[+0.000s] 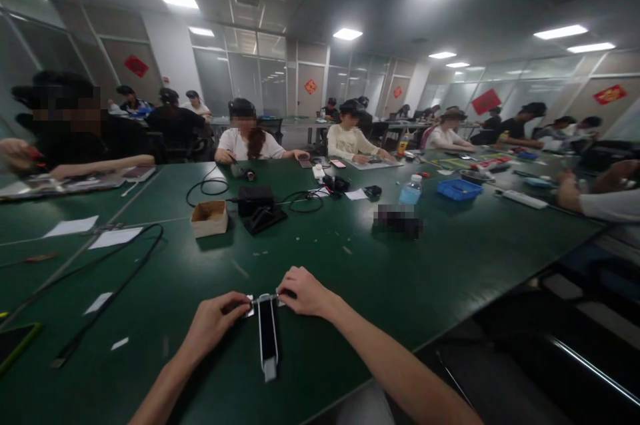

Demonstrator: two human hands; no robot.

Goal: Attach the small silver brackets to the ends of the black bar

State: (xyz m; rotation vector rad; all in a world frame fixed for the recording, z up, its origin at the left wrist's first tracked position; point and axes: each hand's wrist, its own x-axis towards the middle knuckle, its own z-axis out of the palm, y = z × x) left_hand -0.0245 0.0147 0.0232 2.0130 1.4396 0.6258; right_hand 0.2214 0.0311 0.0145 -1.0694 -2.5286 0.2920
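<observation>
On the green table in front of me lies a long, narrow black piece with a white or silvery frame [268,332], its pale squared tip toward me. A thin metal crosspiece runs sideways across its far end. My left hand [217,317] is closed in a pinch at the left end of this crosspiece, by a small whitish tab. At the right end, my right hand [303,290] pinches too, with another small pale bit under the fingers. The fingertips partly hide what they hold, and the object's exact kind is unclear.
Farther out stand a cardboard box [209,218], a black device [256,202] with cables, a bottle of blue liquid [411,190] and a blue tray [459,190]. A black cable [120,285] and paper scraps lie to the left. Several people sit around the tables.
</observation>
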